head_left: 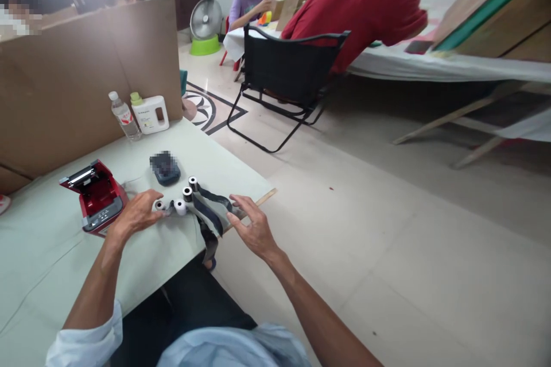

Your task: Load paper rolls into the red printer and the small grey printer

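Note:
Several small white paper rolls (186,194) lie near the table's front corner, on a dark strip of packaging (210,212) that hangs over the edge. My left hand (136,215) rests curled beside the leftmost roll (160,205), its fingertips touching it. My right hand (253,229) hovers at the strip's right end, fingers spread and touching the wrapper. A red label printer (97,196) with its lid open stands just left of my left hand.
A pale green table (51,252) carries a dark blurred object (164,167), a water bottle (124,116) and a white jug (150,114) by a cardboard screen (64,86). A black folding chair (288,77), a fan (205,22) and other seated people are beyond.

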Demonstrator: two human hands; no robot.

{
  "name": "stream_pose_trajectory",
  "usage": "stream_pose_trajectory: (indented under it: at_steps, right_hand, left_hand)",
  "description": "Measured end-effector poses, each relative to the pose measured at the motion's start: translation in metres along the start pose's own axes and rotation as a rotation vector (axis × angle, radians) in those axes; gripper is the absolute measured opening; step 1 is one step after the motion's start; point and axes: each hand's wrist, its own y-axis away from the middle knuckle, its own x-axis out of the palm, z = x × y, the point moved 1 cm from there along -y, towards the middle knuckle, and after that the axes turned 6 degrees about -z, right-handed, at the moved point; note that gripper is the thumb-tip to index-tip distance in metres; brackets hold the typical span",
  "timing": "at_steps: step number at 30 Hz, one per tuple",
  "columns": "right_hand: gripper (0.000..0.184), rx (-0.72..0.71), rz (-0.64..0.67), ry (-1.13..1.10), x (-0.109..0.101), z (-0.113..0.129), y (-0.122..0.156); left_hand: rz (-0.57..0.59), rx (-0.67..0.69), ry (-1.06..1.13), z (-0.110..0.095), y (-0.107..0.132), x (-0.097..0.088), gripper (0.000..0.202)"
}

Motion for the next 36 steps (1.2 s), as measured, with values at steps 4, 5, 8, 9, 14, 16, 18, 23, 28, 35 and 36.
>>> stream_pose_trajectory:
  at_steps: [4,5,8,9,14,16,18,23,28,35,36]
  right_hand:
    - [0.04,-0.022,-0.051,0.013,-0.002,0.012,-0.001]
    - [0.04,-0.032,-0.057,0.014,-0.002,0.016,-0.002]
    - [0.038,-0.069,-0.061,0.008,0.0,0.024,-0.003]
    - [0.038,-0.074,-0.061,0.008,0.001,0.026,-0.004]
    - [0.035,-0.032,-0.086,0.056,0.007,0.019,-0.007]
    - [0.034,-0.03,-0.101,0.088,0.008,0.016,-0.009]
    - [0.031,-0.056,-0.112,0.114,0.008,0.017,-0.01]
    - [0.021,-0.188,-0.121,0.15,0.008,0.038,-0.008]
    - [0.017,-0.247,-0.024,0.253,0.01,0.05,-0.001]
    - [0.014,-0.093,0.217,0.454,0.016,0.043,0.003]
    - [0.014,-0.074,0.235,0.45,0.016,0.041,0.003]
  left_hand:
    - [-0.034,0.003,-0.004,-0.003,0.004,0.019,0.034]
    - [-0.05,0.003,-0.006,-0.004,0.004,0.023,0.031]
    - [-0.108,0.014,0.008,-0.002,0.007,0.029,0.027]
    - [-0.125,0.022,0.017,0.0,0.008,0.03,0.026]
    - [-0.182,0.034,0.042,0.011,0.016,0.033,0.03]
    - [-0.197,0.023,0.028,0.014,0.016,0.034,0.029]
    - [-0.21,0.01,-0.007,0.014,0.015,0.035,0.028]
    - [-0.214,-0.065,-0.143,0.003,0.008,0.038,0.027]
    - [-0.19,-0.043,-0.176,-0.006,0.004,0.04,0.026]
    - [-0.261,0.229,0.076,-0.016,-0.007,0.043,0.037]
    - [-0.255,0.229,0.089,-0.019,-0.009,0.044,0.033]
